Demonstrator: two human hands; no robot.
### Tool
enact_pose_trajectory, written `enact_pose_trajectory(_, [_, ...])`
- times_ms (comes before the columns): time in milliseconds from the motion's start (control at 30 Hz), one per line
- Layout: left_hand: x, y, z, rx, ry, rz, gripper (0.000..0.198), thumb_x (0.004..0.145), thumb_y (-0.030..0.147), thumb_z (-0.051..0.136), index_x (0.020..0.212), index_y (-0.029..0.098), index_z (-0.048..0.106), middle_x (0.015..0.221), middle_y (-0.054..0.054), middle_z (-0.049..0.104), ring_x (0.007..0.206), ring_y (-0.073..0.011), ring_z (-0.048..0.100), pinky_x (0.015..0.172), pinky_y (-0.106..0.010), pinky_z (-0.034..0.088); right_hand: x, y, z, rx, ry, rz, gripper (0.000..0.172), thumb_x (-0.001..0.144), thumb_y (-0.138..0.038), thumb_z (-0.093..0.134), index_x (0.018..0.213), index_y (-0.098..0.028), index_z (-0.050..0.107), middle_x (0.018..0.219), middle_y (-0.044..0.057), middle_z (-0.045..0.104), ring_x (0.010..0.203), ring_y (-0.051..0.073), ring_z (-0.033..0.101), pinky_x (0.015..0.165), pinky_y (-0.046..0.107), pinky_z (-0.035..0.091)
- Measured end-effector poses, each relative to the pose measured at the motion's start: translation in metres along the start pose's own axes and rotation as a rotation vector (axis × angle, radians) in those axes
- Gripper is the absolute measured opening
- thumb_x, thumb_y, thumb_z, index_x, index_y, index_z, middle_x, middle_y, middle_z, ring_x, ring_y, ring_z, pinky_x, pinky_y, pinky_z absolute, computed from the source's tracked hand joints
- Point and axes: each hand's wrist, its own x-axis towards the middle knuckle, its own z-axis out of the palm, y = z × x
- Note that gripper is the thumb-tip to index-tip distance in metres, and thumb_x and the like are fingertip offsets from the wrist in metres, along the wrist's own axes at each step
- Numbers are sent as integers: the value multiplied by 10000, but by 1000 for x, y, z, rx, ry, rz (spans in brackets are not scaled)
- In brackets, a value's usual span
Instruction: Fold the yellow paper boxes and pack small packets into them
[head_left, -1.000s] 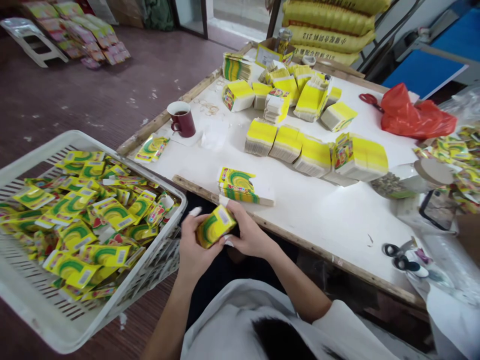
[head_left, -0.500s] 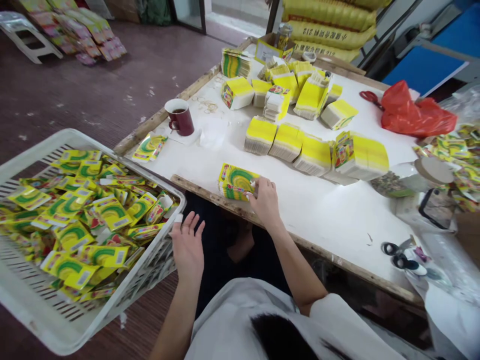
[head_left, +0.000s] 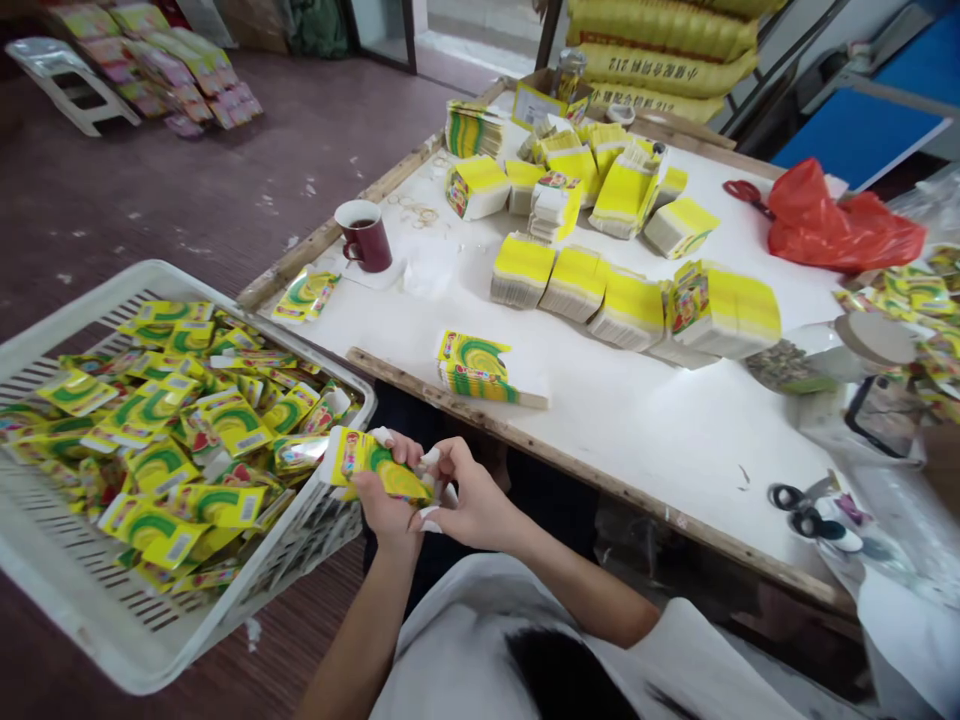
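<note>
In front of my body, just off the table's edge, a small yellow-and-green printed carton (head_left: pixel 379 467) lies in my left hand (head_left: pixel 394 515), the fingers wrapped round it. My right hand (head_left: pixel 480 500) pinches its right end, where white flaps show; the thumb and fingers partly hide that end. White wraps cover some of my fingertips. A short stack of flat cartons (head_left: pixel 472 365) with the same print lies near the front edge of the table, beyond both hands.
At left stands a white plastic basket (head_left: pixel 161 665) heaped with yellow cartons. The white table (head_left: pixel 637 420) bears several carton bundles (head_left: pixel 626 310), a maroon mug (head_left: pixel 367 247), a red plastic bag (head_left: pixel 814 225), scissors (head_left: pixel 806 520) and a phone (head_left: pixel 881 415).
My right hand has left the stack and come down and left to my left hand. A carton is now between both hands, and my left hand has closed on it.
</note>
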Motion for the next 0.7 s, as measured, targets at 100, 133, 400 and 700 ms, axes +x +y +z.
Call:
enact_pose_trajectory(100, [3,-2,-6,101,20,-64,736,525,888,684,716,190,551,667,20,519,571,-112,508,540,-234,497,6,-3,-9,-78,16,-30,479,706,-325,809,1048,-231,487,808,-50,541,645,112,481,590,239,420])
enact_pose_trajectory(133, [3,-4,-10,139,15,-71,748,489,882,706,731,186,579,697,4,576,606,-130,561,572,-250,528,8,-5,-15,-98,38,-62,404,736,-312,782,1032,-222,521,791,-47,548,643,112,483,597,240,421])
enact_pose_trajectory(400, [8,-1,-32,343,3,-120,478,658,632,811,765,169,756,790,-70,764,786,-257,739,815,-412,616,16,-14,-65,-333,191,-386,155,841,-81,588,886,-194,685,813,16,696,753,149,623,680,260,479])
enact_pose_trajectory(700, [19,33,-50,855,-667,-236,991,607,502,892,1453,253,439,1410,-132,593,1280,-337,582,1102,-489,446,6,-23,-62,-905,15,-685,223,935,-107,552,938,-284,689,933,-10,706,1049,187,575,1220,474,232])
